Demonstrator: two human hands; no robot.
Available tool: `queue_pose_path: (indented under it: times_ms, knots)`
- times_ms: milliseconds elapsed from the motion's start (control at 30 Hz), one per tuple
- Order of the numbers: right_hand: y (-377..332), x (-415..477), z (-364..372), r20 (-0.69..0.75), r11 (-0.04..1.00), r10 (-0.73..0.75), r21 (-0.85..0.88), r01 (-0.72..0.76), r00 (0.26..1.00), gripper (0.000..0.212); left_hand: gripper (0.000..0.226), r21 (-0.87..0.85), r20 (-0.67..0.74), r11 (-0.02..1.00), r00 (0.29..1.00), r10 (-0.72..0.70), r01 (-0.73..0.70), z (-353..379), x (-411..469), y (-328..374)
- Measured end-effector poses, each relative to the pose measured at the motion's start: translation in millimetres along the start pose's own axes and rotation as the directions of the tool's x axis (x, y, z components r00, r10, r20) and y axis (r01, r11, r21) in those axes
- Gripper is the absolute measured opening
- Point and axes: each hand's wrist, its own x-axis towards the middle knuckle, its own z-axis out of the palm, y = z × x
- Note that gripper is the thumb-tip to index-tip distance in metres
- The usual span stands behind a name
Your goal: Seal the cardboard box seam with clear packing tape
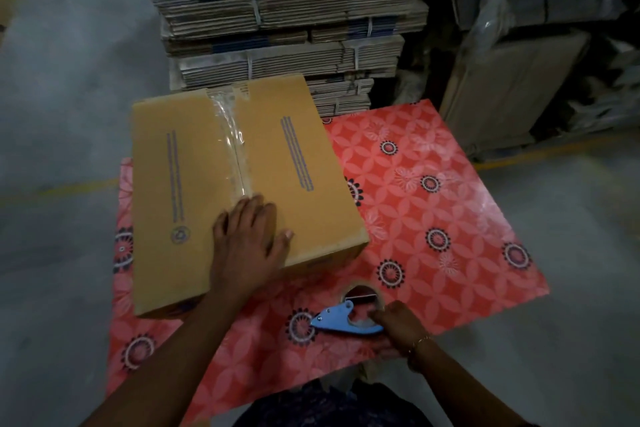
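Head view, items listed left to right. Cardboard box [239,191]: closed, lying on the left half of the tabletop [450,218], overhanging its left and far edges. Centre seam [239,163] runs away from the person; clear packing tape [227,125] already lies along it, wrinkled at the far end, flatter nearer. Left hand [247,239]: flat on the lid over the near end of the seam, fingers [256,208] spread and released, pressing rather than gripping. Tape dispenser [346,317]: blue handle with a roll of clear tape, on the tabletop near its near edge, right of the box and apart from it. Right hand [398,326]: fingers clenched round the dispenser's roll end. Handling notes, judged: box stiff and probably light, apt to slide on the glossy patterned cover, so hold by flat palm pressure on the lid; tape thin, clingy, creases readily; take the dispenser by its handle.
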Motion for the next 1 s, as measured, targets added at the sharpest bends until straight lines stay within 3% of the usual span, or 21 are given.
queue_pose_path:
  times_ms: [67,133,200,267,367,400,433,467,500,533,567,600,667,800,900,1000]
  knots:
    - [-11.0,-7.2,-3.2,0.027,0.995,-0.018,0.1,0.015,0.999,0.035,0.061,-0.008,0.01,1.0,1.0,-0.004,0.004,-0.1,-1.1,0.5]
    - [-29.5,-15.5,-16.3,-0.001,0.989,-0.14,0.04,0.14,0.99,0.032,0.061,-0.027,-0.003,1.0,1.0,-0.009,0.009,-0.8,-2.6,1.5]
    - [-59.9,-33.6,-37.2,0.061,0.962,-0.272,-0.019,0.274,0.96,0.026,0.06,-0.042,-0.002,0.999,1.0,-0.026,0.026,0.2,-1.6,0.1]
    - [-97.7,-57.5,-61.3,0.211,0.919,-0.382,-0.009,0.393,0.9,0.014,0.06,-0.066,0.006,0.997,0.999,-0.047,0.047,0.9,-1.3,-1.7]
    - [-159.3,-93.5,-86.9,0.371,0.832,-0.521,0.02,0.555,0.769,0.018,0.051,-0.239,-0.03,0.97,0.999,-0.041,0.032,-4.1,2.0,1.7]
    - [-179.0,-102.8,-90.7,0.399,0.803,-0.556,0.033,0.595,0.729,0.021,0.047,-0.408,-0.017,0.91,0.996,-0.085,0.071,-13.0,3.9,10.2]
    - [-198.4,-109.5,-92.2,0.422,0.773,-0.587,0.038,0.634,0.69,0.024,0.048,-0.633,0.093,0.755,0.985,-0.147,0.173,-24.4,6.7,21.2]
    - [-217.9,-115.1,-92.2,0.437,0.743,-0.615,0.042,0.667,0.657,0.026,0.054,-0.81,0.277,0.481,0.942,-0.19,0.335,-41.5,8.7,36.5]
    - [-236.5,-119.1,-91.5,0.449,0.714,-0.637,0.036,0.7,0.627,0.027,0.059,-0.831,0.515,0.156,0.844,-0.149,0.534,-56.2,10.8,52.9]
    - [-254.4,-122.7,-89.2,0.464,0.685,-0.654,0.028,0.728,0.597,0.027,0.062,-0.734,0.678,-0.069,0.734,-0.022,0.676,-69.5,11.3,65.8]
    - [-270.8,-124.9,-86.1,0.476,0.654,-0.668,0.009,0.757,0.572,0.027,0.065,-0.648,0.735,-0.174,0.669,0.109,0.741,-80.9,11.3,75.8]
    - [-285.4,-126.9,-82.2,0.482,0.625,-0.68,-0.013,0.781,0.552,0.027,0.068,-0.621,0.728,-0.208,0.654,0.206,0.756,-90.1,10.4,82.6]
    - [-307.2,-127.9,-73.7,0.458,0.574,-0.715,-0.046,0.817,0.528,0.029,0.061,-0.659,0.642,-0.279,0.716,0.274,0.699,-105.2,13.6,90.5]
    - [-315.8,-135.0,-65.0,0.212,0.548,-0.822,0.048,0.835,0.528,0.037,0.051,-0.767,0.551,-0.356,0.832,0.062,0.534,-114.6,35.6,84.1]
    - [-291.4,-144.7,-62.1,-0.017,0.553,-0.825,0.181,0.813,0.565,0.026,0.049,-0.828,0.46,-0.397,0.885,-0.074,0.397,-126.9,51.8,70.9]
    - [-259.1,-148.2,-49.3,0.051,0.636,-0.759,0.268,0.723,0.649,0.024,0.052,-0.858,0.39,-0.418,0.907,-0.155,0.298,-140.2,64.9,60.6]
